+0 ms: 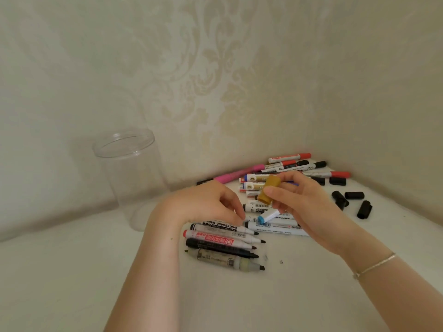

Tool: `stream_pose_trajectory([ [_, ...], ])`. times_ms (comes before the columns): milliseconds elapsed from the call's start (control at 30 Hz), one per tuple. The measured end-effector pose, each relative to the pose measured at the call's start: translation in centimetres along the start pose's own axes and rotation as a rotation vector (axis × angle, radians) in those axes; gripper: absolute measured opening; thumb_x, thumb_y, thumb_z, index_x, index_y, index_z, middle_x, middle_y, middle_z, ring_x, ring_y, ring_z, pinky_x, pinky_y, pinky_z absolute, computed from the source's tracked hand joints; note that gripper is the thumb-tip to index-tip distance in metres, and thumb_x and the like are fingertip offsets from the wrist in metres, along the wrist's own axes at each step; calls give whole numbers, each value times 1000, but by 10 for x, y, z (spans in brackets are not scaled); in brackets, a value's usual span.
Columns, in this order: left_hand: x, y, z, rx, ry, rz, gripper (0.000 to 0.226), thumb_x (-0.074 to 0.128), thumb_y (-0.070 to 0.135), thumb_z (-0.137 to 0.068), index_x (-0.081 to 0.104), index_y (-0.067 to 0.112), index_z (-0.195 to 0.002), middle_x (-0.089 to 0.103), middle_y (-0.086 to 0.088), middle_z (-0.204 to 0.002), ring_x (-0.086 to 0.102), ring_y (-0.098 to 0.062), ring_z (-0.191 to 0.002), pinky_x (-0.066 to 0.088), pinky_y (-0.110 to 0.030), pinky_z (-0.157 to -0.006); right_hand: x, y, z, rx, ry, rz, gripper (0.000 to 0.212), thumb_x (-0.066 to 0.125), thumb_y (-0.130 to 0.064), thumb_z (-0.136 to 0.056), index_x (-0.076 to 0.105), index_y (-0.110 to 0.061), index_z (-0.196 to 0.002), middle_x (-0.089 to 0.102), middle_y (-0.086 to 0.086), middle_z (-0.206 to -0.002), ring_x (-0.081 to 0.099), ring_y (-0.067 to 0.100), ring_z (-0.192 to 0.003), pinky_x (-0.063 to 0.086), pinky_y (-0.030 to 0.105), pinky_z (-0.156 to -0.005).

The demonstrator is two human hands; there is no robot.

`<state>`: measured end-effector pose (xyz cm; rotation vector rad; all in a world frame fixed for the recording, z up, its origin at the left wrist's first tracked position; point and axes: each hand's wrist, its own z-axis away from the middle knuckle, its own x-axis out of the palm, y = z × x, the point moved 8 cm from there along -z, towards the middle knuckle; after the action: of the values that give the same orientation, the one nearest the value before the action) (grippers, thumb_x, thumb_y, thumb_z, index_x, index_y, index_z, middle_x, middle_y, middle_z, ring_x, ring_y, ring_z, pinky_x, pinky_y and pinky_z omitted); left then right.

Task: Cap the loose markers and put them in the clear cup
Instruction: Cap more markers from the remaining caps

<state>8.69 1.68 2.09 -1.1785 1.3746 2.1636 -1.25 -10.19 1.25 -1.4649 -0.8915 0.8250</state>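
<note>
Head view: our right hand [309, 202] pinches mustard cap [269, 190], centre frame; our left hand [208, 202] hovers over uncapped markers [223, 243], fingers curled, grasp unclear; clear cup [130, 173] upright, left of centre; black caps [352, 200] loose at right

Cream wallpaper [215, 68] with a pale gold damask pattern. White table [72, 271]. Clear, colourless cup [129, 173]. Mustard-yellow cap [269, 189]. White marker with a light blue band [268, 216]. Pink marker [237, 174]. White marker with red print and a red end [220, 237]. Black marker [220, 246]. Grey-green marker, dark tip [225, 259]. Black loose caps [352, 200]. Silver bracelet [374, 265].
</note>
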Motion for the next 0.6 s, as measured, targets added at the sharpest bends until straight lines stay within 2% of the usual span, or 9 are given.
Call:
stream_pose_trajectory([
  [100, 15, 5, 10, -23, -125, -65, 10, 80, 30, -73, 73, 31, -80, 58, 22, -61, 51, 6, -59, 39, -16, -64, -6, -2, -1, -21, 26, 15, 23, 62, -21, -87, 61, -14, -109, 70, 8, -87, 56, 20, -77, 47, 30, -71],
  [233, 36, 7, 23, -67, -229, -166, 19, 83, 26, -70, 71, 27, -85, 62, 14, -73, 53, -1, -64, 39, -18, -60, -6, -3, 0, -26, 20, -12, 18, 58, -20, -90, 65, -21, -106, 65, -1, -77, 55, 16, -73, 47, 30, -72],
  [367, 44, 3, 27, -96, -173, -314, 25, 82, 23, -69, 64, 28, -86, 58, 14, -79, 56, -6, -72, 44, -22, -63, -1, -2, 1, -6, 16, -47, 23, 64, -18, -85, 62, -16, -108, 61, 2, -76, 54, 14, -66, 47, 27, -67],
  [467, 45, 5, 30, -85, -124, -372, 26, 81, 24, -69, 64, 28, -88, 57, 14, -80, 56, -8, -74, 46, -23, -66, -2, -2, 2, -10, 17, -69, 21, 67, -16, -82, 61, -8, -101, 61, 3, -75, 54, 15, -64, 47, 28, -66],
  [600, 31, 15, 34, -24, -26, -256, 18, 75, 29, -74, 60, 31, -84, 62, 14, -85, 58, -3, -70, 43, -15, -56, -5, -5, 2, -36, 22, -121, 17, 63, -14, -85, 66, -6, -100, 60, 3, -77, 53, 16, -67, 48, 28, -66],
])
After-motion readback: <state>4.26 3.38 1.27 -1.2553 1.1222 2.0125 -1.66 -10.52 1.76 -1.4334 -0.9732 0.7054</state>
